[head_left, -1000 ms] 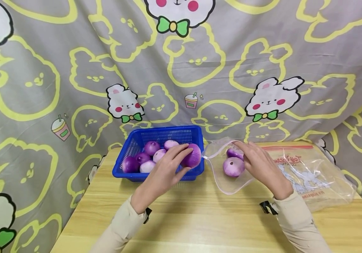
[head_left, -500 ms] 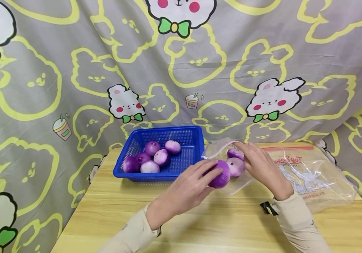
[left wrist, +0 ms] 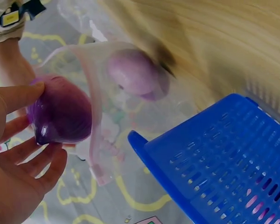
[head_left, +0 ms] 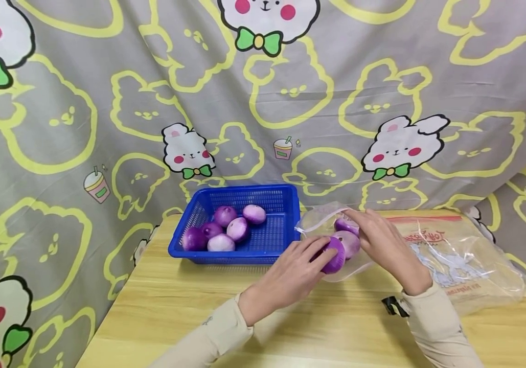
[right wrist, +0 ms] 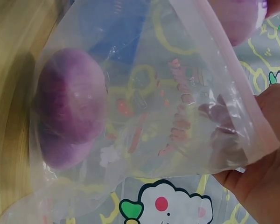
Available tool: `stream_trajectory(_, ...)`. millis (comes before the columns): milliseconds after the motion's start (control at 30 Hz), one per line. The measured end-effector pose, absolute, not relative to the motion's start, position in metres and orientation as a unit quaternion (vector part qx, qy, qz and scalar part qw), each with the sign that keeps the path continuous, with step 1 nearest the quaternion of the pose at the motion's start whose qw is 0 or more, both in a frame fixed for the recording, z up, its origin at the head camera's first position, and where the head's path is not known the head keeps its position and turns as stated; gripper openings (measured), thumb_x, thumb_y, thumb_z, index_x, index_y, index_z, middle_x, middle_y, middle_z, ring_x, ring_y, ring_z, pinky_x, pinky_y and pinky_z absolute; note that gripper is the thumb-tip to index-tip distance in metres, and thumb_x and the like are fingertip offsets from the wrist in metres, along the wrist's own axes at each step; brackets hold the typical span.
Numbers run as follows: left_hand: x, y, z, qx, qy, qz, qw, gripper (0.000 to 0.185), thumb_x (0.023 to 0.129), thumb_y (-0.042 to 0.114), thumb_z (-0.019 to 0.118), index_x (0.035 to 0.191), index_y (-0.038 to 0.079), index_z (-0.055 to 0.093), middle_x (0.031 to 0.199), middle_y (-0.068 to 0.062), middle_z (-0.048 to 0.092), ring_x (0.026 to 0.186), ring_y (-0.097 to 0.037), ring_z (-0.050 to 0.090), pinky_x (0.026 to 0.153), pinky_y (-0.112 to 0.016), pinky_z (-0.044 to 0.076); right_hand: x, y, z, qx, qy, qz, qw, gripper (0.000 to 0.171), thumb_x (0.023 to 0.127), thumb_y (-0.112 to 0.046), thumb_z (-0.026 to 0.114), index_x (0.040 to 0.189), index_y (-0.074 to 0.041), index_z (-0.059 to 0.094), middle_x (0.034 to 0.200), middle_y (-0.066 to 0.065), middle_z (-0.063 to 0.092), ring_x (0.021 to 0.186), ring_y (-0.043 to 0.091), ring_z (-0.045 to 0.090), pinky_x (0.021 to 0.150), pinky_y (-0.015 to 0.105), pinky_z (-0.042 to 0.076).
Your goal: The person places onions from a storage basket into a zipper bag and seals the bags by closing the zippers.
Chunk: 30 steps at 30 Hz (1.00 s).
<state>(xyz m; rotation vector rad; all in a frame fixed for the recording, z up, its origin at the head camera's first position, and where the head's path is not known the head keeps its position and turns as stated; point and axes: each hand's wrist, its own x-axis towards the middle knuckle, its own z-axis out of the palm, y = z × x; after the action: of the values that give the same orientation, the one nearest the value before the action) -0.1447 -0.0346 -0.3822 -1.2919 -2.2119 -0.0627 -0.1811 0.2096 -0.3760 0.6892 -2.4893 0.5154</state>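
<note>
My left hand (head_left: 286, 276) grips a purple onion (head_left: 335, 260) between thumb and fingers, at the mouth of a clear zip bag (right wrist: 144, 121). In the left wrist view that onion (left wrist: 60, 109) is just by the bag's pale pink rim (left wrist: 91, 79). My right hand (head_left: 389, 245) holds the bag's upper edge, some fingers showing through the plastic in the right wrist view. Two onions (right wrist: 72, 95) lie inside the bag, one partly behind the other. To the left, a blue plastic basket (head_left: 269, 237) holds several more purple onions (head_left: 237, 230).
A second clear bag (head_left: 451, 260), with red and blue print, lies flat on the wooden table (head_left: 327, 327) to the right of my right hand. A patterned grey curtain (head_left: 318, 117) hangs behind the table, close to the basket.
My left hand has carried the onion out from over the basket, rightward to the bag's mouth. My right hand keeps its hold on the bag's edge.
</note>
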Motion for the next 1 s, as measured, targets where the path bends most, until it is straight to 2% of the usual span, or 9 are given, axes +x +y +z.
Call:
stream_trajectory(100,-0.149,-0.033,-0.383,-0.473,-0.824,-0.014,0.312,0.05,0.089,0.025,0.072,0.135,0.013,0.056,0.14,-0.009,0.053,0.132,-0.026,0.048,0.092,-0.035,0.049,-0.182,0.208,-0.377,0.256,-0.914,0.191,0.252,0.049,0.085,0.013,0.051,0.129,-0.005,0.063,0.105,0.017,0.069,0.081,0.027,0.058,0.065,0.042,0.05)
stream_trajectory(267,-0.154,-0.028,-0.383,-0.456,-0.823,0.006,0.338,0.043,0.09,0.018,0.07,0.131,0.013,0.059,0.135,-0.01,0.056,0.127,-0.027,0.051,0.091,-0.035,0.05,-0.179,0.209,-0.376,0.259,-0.911,0.195,0.254,0.049,0.085,0.013,0.051,0.129,-0.005,0.062,0.115,0.017,0.068,0.092,0.031,0.061,0.074,0.05,0.053)
stream_trajectory(533,-0.16,-0.023,-0.386,-0.424,-0.833,0.049,0.352,0.041,0.087,0.013,0.069,0.127,0.013,0.059,0.132,-0.011,0.057,0.122,-0.027,0.052,0.092,-0.037,0.048,-0.18,0.206,-0.379,0.278,-0.9,0.19,0.276,0.045,0.086,0.013,0.058,0.126,-0.005,0.065,0.12,0.014,0.068,0.088,0.028,0.058,0.072,0.047,0.052)
stream_trajectory(667,-0.161,-0.021,-0.387,-0.401,-0.849,0.069,0.338,0.038,0.09,0.009,0.064,0.127,0.013,0.06,0.131,-0.011,0.057,0.12,-0.026,0.052,0.09,-0.036,0.047,-0.182,0.205,-0.38,0.286,-0.897,0.186,0.28,0.046,0.081,0.015,0.058,0.122,-0.004,0.067,0.118,0.015,0.069,0.092,0.031,0.06,0.075,0.049,0.052)
stream_trajectory(767,-0.162,-0.019,-0.389,-0.38,-0.856,0.088,0.339,0.036,0.092,0.007,0.06,0.127,0.013,0.06,0.129,-0.01,0.058,0.119,-0.026,0.052,0.089,-0.036,0.047,-0.183,0.204,-0.381,0.294,-0.894,0.184,0.284,0.045,0.079,0.015,0.056,0.12,-0.002,0.067,0.117,0.016,0.07,0.098,0.035,0.062,0.083,0.052,0.051)
stream_trajectory(900,-0.164,-0.014,-0.393,-0.358,-0.85,0.107,0.371,0.032,0.094,0.008,0.054,0.124,0.015,0.063,0.124,-0.009,0.06,0.114,-0.025,0.054,0.085,-0.034,0.047,-0.182,0.201,-0.382,0.296,-0.891,0.182,0.291,0.042,0.083,0.014,0.055,0.12,-0.001,0.067,0.116,0.017,0.07,0.103,0.037,0.063,0.089,0.053,0.05)
stream_trajectory(1000,-0.166,-0.009,-0.397,-0.342,-0.844,0.12,0.395,0.033,0.096,0.01,0.045,0.121,0.016,0.066,0.12,-0.009,0.06,0.107,-0.024,0.055,0.079,-0.032,0.045,-0.18,0.199,-0.382,0.292,-0.893,0.182,0.292,0.042,0.085,0.014,0.054,0.121,-0.001,0.067,0.117,0.018,0.07,0.105,0.038,0.063,0.087,0.053,0.051)
